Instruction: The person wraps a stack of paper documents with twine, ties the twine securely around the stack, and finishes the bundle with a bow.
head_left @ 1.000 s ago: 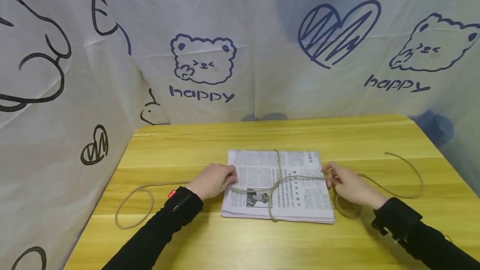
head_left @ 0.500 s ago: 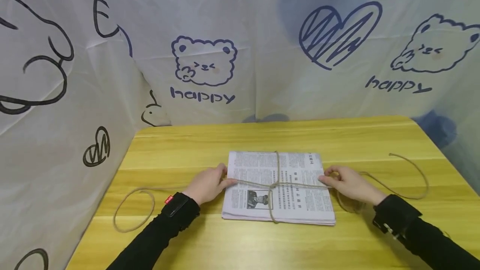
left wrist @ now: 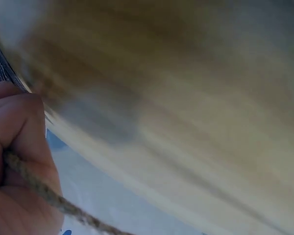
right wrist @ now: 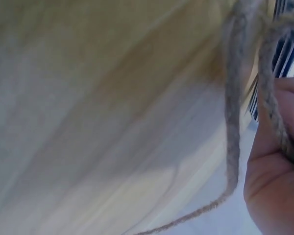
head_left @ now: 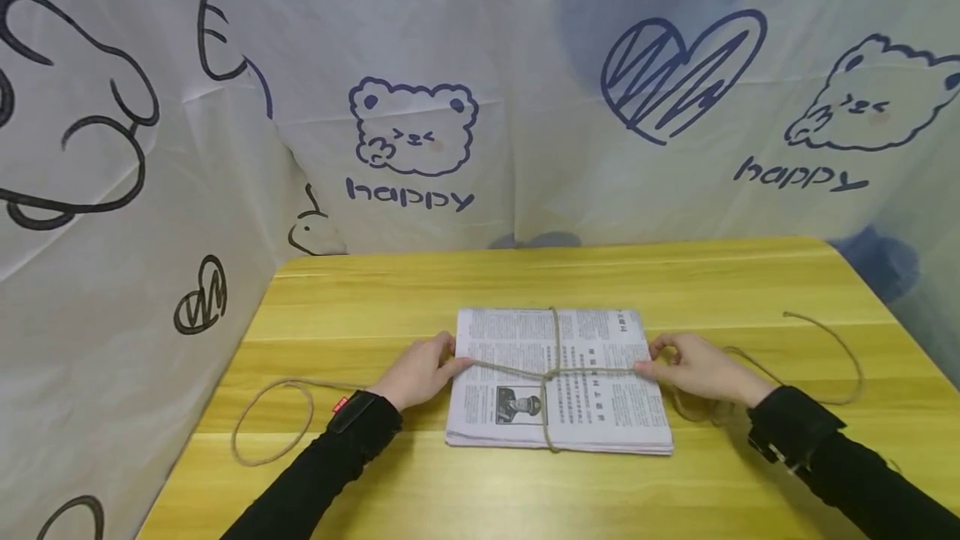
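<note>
Vs 1.0 s ago: rope (head_left: 552, 373) across the stack was slack and wavy, now nearly straight between the hands. Newspaper stack (head_left: 573, 398) about the same spot, just below and right of frame centre. Left hand (head_left: 416, 372) pinches rope at the stack's left edge; right hand (head_left: 693, 367) pinches it at the right edge. Yellow wood-grain table (head_left: 525, 498), pale cloth backdrop (head_left: 540, 148) behind with hearts, bears, "happy". Stack: folded, grey print, portrait lower left. Rope tan, twisted, crossing mid-stack, loose tails curling on table both sides.
</note>
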Available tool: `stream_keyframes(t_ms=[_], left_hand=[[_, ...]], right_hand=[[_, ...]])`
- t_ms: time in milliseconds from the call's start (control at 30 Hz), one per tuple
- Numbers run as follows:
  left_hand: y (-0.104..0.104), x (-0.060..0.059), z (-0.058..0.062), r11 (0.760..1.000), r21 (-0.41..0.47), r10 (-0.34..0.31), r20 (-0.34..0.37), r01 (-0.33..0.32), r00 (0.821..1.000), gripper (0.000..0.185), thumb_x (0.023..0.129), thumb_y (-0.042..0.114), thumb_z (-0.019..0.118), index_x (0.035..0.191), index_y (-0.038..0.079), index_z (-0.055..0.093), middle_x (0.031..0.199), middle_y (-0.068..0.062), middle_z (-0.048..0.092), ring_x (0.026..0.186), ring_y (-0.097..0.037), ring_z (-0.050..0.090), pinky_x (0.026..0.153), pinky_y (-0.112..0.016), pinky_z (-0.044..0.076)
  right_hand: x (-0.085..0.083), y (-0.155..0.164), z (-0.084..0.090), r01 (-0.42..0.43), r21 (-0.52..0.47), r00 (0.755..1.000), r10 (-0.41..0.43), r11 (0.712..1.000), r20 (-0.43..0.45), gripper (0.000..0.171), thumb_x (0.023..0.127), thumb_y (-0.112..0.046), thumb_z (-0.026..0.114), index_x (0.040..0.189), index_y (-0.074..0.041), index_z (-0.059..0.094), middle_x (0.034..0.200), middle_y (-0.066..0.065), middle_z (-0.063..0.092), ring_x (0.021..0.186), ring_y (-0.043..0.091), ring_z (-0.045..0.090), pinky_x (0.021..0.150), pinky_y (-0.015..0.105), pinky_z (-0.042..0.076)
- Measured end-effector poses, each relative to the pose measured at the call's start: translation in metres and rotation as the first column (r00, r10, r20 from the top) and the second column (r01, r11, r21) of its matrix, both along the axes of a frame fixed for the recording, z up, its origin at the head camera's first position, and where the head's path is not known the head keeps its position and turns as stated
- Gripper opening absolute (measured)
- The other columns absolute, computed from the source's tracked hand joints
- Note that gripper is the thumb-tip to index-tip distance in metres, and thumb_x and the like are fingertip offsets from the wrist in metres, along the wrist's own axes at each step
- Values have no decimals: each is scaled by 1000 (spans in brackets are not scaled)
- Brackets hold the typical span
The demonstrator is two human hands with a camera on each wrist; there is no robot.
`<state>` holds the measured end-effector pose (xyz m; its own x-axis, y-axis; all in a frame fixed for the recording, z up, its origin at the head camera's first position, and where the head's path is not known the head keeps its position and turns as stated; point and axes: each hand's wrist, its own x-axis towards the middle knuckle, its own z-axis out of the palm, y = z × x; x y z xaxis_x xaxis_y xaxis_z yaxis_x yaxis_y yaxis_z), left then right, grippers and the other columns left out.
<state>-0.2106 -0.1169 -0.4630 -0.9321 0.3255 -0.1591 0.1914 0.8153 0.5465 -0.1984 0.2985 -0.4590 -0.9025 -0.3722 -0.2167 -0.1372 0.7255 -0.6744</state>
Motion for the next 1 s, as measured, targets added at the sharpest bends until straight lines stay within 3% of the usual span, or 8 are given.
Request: stream_keyframes(t_ms=[233, 400, 600, 800, 900, 1000], left_hand=[[-2, 0, 0, 999, 27, 45, 13, -45, 999, 21, 100, 33, 63, 104, 12, 65, 72, 1, 55, 58, -13, 43, 54, -25, 31], [-5, 0, 2, 998, 44, 54, -15, -53, 998, 18, 100, 29, 64, 94, 14, 72, 74, 2, 60, 59, -11, 44, 56, -24, 32], [-9, 0, 6, 1000, 19, 26, -68, -25, 997, 20, 99, 25, 66, 86, 14, 76, 65, 4, 52, 55, -10, 36, 54, -22, 26], [-10, 2, 9, 999, -13, 34, -70, -35, 997, 16, 96, 25, 69, 93, 14, 81, 82, 2, 70, 60, -11, 45, 58, -24, 31], [-11, 2, 9, 999, -15, 41, -69, -42, 997, 16, 95, 25, 70, 95, 14, 82, 89, 1, 75, 65, -12, 49, 60, -25, 34], [-11, 2, 8, 999, -14, 45, -72, -46, 996, 16, 95, 26, 71, 95, 15, 82, 91, 1, 76, 67, -13, 51, 63, -26, 36]], right_hand=[[-1, 1, -6, 17, 27, 998, -15, 1000, -53, 33, 97, -37, 67, 105, -4, 66, 57, -8, 42, 46, 3, 31, 46, 19, 26], [-5, 5, -6, -15, 8, 998, 15, 1000, -68, 35, 99, -31, 65, 116, -1, 69, 61, -6, 58, 44, 2, 30, 44, 19, 26], [-7, 7, -5, -34, -25, 998, 33, 999, -44, 32, 99, -28, 65, 121, -4, 68, 78, 0, 73, 41, 1, 32, 41, 18, 29], [-4, 12, -7, -39, -14, 997, 38, 999, -66, 19, 99, -26, 64, 108, -10, 73, 104, 10, 73, 44, 0, 31, 43, 19, 29], [-3, 14, -9, -40, -19, 998, 39, 999, -58, 19, 101, -24, 62, 106, -10, 73, 97, 6, 72, 44, 0, 30, 44, 19, 27], [-2, 17, -10, -54, -35, 998, 53, 998, -45, 20, 102, -23, 60, 105, -9, 74, 73, -4, 62, 44, 0, 29, 44, 18, 25]])
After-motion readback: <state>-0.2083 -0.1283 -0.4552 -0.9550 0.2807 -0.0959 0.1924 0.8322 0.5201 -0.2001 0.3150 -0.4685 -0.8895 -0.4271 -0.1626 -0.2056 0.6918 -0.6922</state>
